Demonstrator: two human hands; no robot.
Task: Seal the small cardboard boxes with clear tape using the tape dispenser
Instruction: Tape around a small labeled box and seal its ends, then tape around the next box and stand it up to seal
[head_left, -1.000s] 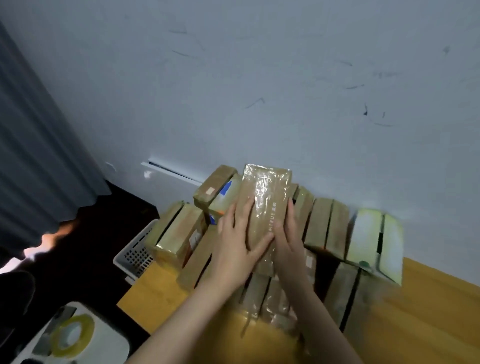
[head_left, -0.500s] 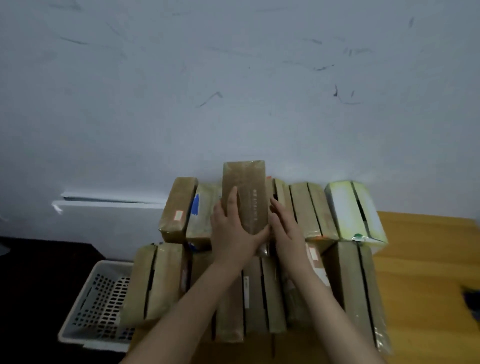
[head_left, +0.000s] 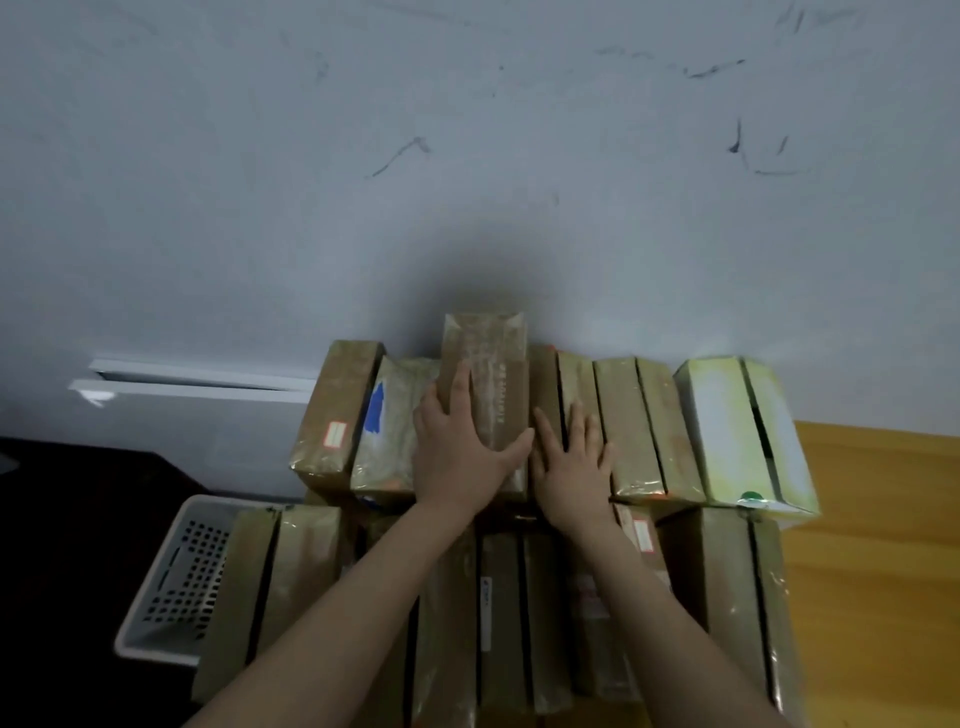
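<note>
Brown cardboard, glossy under clear tape, makes up the small box (head_left: 485, 374), which lies on top of the back row of boxes (head_left: 631, 415) close to the grey wall (head_left: 467, 182). The left hand (head_left: 460, 452) lies flat on its near left part, fingers straight and thumb spread across the top, clasping nothing. The right hand (head_left: 571, 460) rests palm down with fingers splayed on the row just beside it. A white perforated basket (head_left: 176, 582) sits left of the wooden table (head_left: 878, 545).

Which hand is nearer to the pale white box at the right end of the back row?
Right. The right hand lies flat on brown boxes, left of the white box; the left hand rests farther left, on the raised box.
</note>
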